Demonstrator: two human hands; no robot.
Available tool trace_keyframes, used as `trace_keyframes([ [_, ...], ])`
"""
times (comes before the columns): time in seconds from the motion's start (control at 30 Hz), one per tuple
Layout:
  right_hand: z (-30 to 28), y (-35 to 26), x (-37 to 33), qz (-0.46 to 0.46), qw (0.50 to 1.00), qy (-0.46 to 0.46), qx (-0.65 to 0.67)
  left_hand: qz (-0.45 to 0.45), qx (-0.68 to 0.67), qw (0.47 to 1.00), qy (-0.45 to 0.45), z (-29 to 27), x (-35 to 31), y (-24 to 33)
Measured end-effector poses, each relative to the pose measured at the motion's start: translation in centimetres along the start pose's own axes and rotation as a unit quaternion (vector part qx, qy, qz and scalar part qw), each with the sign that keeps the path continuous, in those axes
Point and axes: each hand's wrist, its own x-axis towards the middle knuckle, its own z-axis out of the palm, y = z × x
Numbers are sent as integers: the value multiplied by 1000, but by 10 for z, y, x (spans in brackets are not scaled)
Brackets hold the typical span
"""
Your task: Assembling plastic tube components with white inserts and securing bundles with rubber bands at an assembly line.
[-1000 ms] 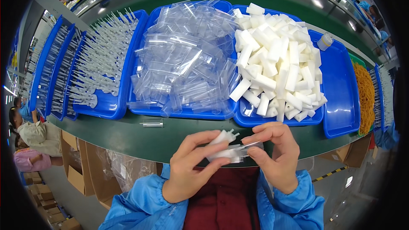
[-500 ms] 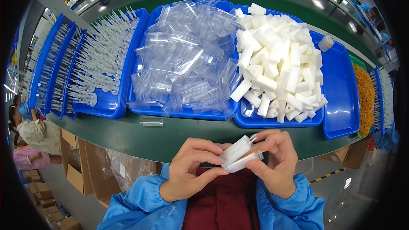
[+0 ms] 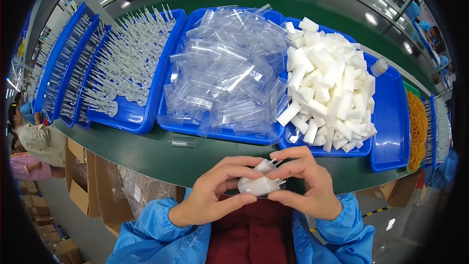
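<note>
Two clear plastic tubes with white foam inside [image 3: 260, 186] lie side by side between my hands, thin pale tips poking out at their right ends. My left hand [image 3: 215, 188] curls round the left ends, thumb below and fingers above. With thumb and fingertips my right hand [image 3: 309, 186] pinches the tipped ends. Whether each hand grips one tube or both is partly hidden by the fingers. Beyond them stand a blue tray heaped with white foam blocks [image 3: 325, 85] and one piled with clear plastic tubes [image 3: 222, 68]. A single clear tube [image 3: 183, 142] lies on the green table.
At the left, blue trays hold upright pale stemmed parts [image 3: 129, 63]. A blue tray [image 3: 391, 127] with a small clear container [image 3: 379, 67] stands right of the foam, beside orange bands [image 3: 418, 122]. Cardboard boxes [image 3: 107, 193] sit below the table's left edge. People [image 3: 31, 137] are farther off.
The two tubes have turned from slanting to nearly level and shifted slightly left. My fingers have closed in around them. The whole view has shifted a little.
</note>
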Motion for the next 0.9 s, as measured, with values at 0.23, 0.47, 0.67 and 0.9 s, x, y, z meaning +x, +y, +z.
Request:
trace_keyframes([
  [0.23,-5,5,37,-196,848,57,-489,-29,15,998,61,-5,-8,-6],
  [0.47,-11,-2,22,-88,947,186,-247,-23,21,998,61,1,-4,-4],
  [0.67,-4,-12,-2,16,977,205,-61,-9,24,998,55,12,4,-7],
  [0.9,-7,-5,-11,-2,972,221,-81,4,50,997,64,20,9,-9],
])
